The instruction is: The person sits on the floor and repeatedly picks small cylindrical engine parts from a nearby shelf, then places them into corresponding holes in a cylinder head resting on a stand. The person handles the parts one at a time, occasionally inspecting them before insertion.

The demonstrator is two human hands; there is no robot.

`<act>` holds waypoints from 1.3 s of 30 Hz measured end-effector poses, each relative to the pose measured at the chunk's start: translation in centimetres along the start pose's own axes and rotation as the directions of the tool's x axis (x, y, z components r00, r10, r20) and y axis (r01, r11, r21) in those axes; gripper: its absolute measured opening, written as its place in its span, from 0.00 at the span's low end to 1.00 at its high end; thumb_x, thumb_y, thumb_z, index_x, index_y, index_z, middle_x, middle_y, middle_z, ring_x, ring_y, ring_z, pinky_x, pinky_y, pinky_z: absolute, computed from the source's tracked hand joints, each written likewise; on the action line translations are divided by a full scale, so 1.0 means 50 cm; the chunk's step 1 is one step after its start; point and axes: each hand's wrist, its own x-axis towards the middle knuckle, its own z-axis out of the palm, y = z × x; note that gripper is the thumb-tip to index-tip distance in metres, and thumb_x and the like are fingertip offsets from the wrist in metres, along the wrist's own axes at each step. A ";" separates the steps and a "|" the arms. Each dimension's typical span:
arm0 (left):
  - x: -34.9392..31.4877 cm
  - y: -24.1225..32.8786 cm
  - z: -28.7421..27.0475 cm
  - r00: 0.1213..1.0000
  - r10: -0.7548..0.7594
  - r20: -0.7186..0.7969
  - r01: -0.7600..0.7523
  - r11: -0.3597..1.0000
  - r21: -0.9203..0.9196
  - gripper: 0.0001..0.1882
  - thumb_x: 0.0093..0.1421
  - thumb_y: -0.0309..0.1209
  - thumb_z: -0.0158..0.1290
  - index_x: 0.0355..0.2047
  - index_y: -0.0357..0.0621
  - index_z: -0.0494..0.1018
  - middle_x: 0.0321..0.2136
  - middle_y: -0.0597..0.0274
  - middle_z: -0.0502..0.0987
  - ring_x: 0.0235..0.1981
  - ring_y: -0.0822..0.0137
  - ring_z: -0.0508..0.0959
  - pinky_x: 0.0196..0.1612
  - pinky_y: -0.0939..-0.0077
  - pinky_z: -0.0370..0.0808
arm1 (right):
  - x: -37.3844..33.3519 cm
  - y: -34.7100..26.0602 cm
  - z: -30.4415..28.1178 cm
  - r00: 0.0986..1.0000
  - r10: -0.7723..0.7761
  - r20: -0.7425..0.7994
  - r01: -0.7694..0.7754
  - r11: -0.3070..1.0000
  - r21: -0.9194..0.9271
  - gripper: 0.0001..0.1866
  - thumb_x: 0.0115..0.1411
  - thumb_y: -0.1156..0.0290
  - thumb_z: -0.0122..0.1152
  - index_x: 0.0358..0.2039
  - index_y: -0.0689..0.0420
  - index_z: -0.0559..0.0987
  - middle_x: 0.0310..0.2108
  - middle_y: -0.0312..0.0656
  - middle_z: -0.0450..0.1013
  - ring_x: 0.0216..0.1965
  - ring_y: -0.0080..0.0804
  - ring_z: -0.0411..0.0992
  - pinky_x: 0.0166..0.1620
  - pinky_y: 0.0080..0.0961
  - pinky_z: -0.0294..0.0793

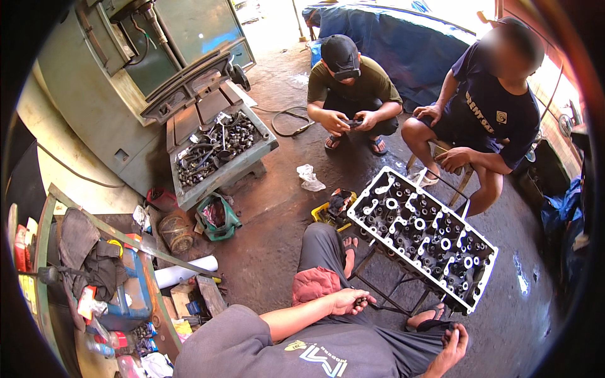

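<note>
Blue plastic box [140,296]: at the far left, with a dark cloth [94,252] bunched over its far end.
Rusty can [176,234]: on the floor, the white roll [186,271] lying just nearer us.
Machine table [230,181]: a pile of engine valves [217,148] and small metal parts fills the area behind its near edge.
Green container [228,228]: on the floor beyond the table's near edge, something reddish inside.
Yellow tray [321,215]: on the floor by the cylinder head's left corner, dark pieces in it.
Left hand [345,303]: fingers curled around a few small dark parts [360,303], just beside the reddish rag [315,285] on the thigh.
Crouching co-worker [381,88]: beyond the tray, both hands on a dark handheld device [353,123].
Cylinder head [421,240]: up on a dark metal stand [383,294], ported face upward, ahead of both hands; its long axis slants from far left to near right.
Right hand [452,349]: just short of the cylinder head's nearest corner and closer to it than the left, not touching; fingers bent, fingertips dark, and I can't tell whether they grip anything.
Seated co-worker [488,120]: past the cylinder head's far long edge, hands about the knees.
</note>
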 end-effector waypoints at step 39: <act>-0.205 0.104 0.035 0.843 0.535 -0.046 -0.522 0.837 0.167 0.13 0.70 0.38 0.44 0.40 0.40 0.71 0.18 0.76 0.59 0.17 0.84 0.58 0.17 0.89 0.56 | 0.049 0.060 0.088 0.865 -0.301 0.401 0.430 0.856 -0.285 0.08 0.55 0.78 0.56 0.36 0.62 0.80 0.32 0.42 0.75 0.37 0.32 0.72 0.47 0.28 0.70</act>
